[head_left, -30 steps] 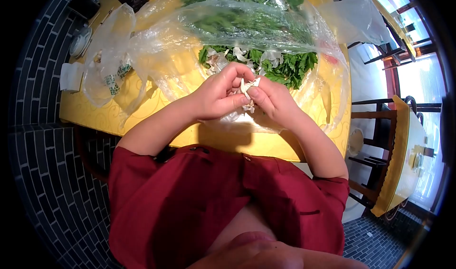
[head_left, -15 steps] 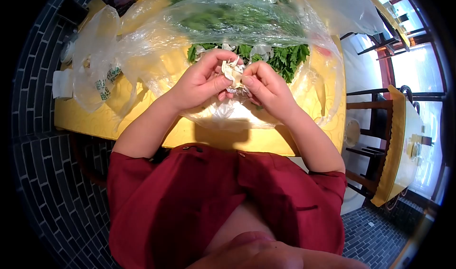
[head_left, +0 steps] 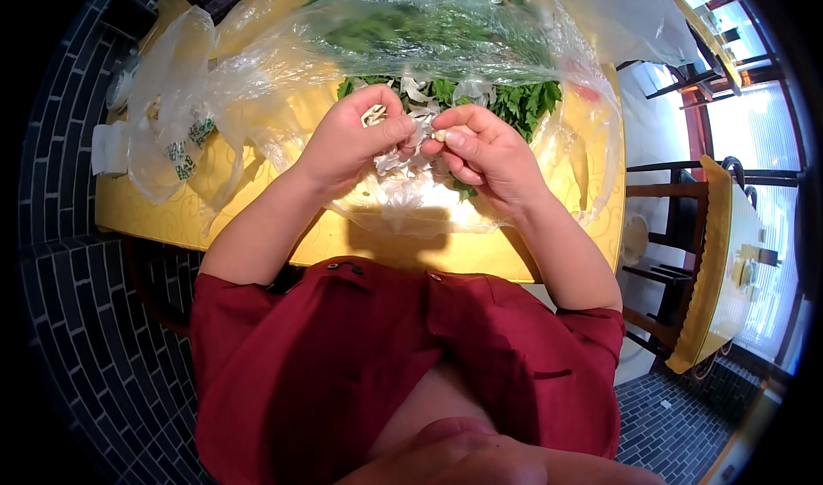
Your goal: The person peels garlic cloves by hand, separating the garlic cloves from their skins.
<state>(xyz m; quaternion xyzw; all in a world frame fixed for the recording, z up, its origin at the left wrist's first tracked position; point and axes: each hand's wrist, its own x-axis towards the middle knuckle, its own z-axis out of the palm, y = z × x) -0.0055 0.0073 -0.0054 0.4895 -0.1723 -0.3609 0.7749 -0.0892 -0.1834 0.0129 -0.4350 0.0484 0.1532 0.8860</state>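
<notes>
My left hand [head_left: 353,142] is closed round a garlic bulb [head_left: 374,115] in pale papery skin, much of it hidden by the fingers. Between the thumb and fingers of my right hand [head_left: 490,152] is a small cream-coloured garlic clove [head_left: 440,135]. The two hands are close together but apart. White papery garlic skins [head_left: 396,163] lie beneath them on clear plastic. Just beyond the hands, leafy green herbs [head_left: 525,108] stick out from under a clear plastic bag [head_left: 283,67].
A yellow cloth covers the table [head_left: 154,219]. Another clear bag [head_left: 176,155] with green print lies at the left, beside a white box [head_left: 110,149]. Dark brick wall [head_left: 64,296] stands at the left; chairs and a second table [head_left: 716,288] are at the right.
My hands have drawn slightly apart. The clove now shows between my right fingertips, separate from the bulb in my left hand. More of the loose skins beneath is visible.
</notes>
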